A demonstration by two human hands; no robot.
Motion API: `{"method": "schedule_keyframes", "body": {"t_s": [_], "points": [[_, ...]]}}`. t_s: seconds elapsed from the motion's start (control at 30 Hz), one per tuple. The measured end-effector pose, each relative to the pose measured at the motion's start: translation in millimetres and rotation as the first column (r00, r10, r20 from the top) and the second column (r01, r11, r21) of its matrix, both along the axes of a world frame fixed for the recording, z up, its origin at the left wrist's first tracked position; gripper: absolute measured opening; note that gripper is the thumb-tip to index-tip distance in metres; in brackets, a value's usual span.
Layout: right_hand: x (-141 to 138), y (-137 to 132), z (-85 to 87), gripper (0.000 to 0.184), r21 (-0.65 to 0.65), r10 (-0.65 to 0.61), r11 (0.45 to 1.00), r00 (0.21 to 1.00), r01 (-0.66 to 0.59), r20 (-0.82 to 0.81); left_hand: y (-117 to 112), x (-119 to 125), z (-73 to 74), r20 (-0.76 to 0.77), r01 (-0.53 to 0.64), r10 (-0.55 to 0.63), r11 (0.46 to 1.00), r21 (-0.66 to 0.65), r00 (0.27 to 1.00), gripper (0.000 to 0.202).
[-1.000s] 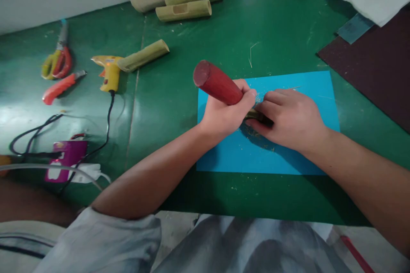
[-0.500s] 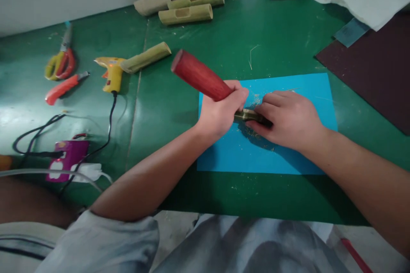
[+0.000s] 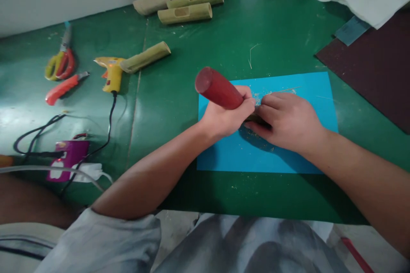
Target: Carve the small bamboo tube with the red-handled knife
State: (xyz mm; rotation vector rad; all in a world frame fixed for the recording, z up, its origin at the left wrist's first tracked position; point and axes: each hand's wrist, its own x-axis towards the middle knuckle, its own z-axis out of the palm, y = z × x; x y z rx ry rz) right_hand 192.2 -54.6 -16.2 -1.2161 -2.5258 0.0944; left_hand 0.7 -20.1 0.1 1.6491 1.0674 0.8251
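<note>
My left hand (image 3: 226, 115) is wrapped round a tool with a thick red wooden handle (image 3: 221, 87), tilted up to the left. The tool's working end is hidden behind my fingers. My right hand (image 3: 290, 117), fingers curled, grips a small dark olive piece that looks like bamboo (image 3: 253, 118); most of it is covered by the hands. Both hands are close together over a blue sheet (image 3: 221, 160), where pale shavings (image 3: 257, 99) are scattered around the piece.
Cut bamboo tubes (image 3: 185, 13) lie along the back, and another bamboo tube (image 3: 147, 56) touches a yellow glue gun (image 3: 112, 74). Scissors (image 3: 60, 59), a red utility knife (image 3: 65, 88) and a purple power adapter (image 3: 72, 158) with cables are at left. A dark board (image 3: 378, 68) is at right.
My left hand has moved slightly right, towards my right hand, and the red handle has swung more upright. The piece between the hands is now more covered. My right hand has barely moved.
</note>
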Motion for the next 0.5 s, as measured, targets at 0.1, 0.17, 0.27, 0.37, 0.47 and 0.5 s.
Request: {"method": "schedule_keyframes", "body": {"t_s": [0.1, 0.17, 0.27, 0.37, 0.47, 0.5], "points": [[1.3, 1.2, 1.1, 0.038, 0.022, 0.021, 1.0, 1.0, -0.021, 0.023, -2.2, -0.9, 0.0, 0.081, -0.053, 0.057, 0.997, -0.06, 0.995, 0.029], [1.2, 2.4, 0.7, 0.037, 0.027, 0.024, 0.999, 0.999, -0.024, 0.025, -3.8, 1.8, -0.9, 0.09, -0.139, 0.141, 0.99, -0.028, 0.986, 0.031], [0.0, 3.4, -0.9, 0.037, 0.013, -0.009, 1.0, 1.0, 0.009, 0.009, -4.6, 7.5, -1.4, 0.046, -0.208, 0.206, 0.978, 0.031, 0.977, 0.031], [-0.8, 3.4, -1.9, 0.036, -0.006, -0.028, 1.0, 1.0, 0.028, -0.008, -3.6, 8.2, -0.5, 0.033, -0.167, 0.166, 0.985, 0.035, 0.986, 0.032], [0.2, 3.1, -0.8, 0.036, -0.031, -0.016, 0.999, 1.0, 0.016, -0.005, -2.3, 3.9, -0.3, 0.062, -0.09, 0.091, 0.996, -0.011, 0.994, 0.029], [0.6, 3.1, -0.2, 0.035, -0.04, -0.009, 0.999, 1.0, 0.009, -0.004, -2.0, 2.5, -0.6, 0.086, -0.082, 0.085, 0.996, -0.042, 0.993, 0.029]]}}
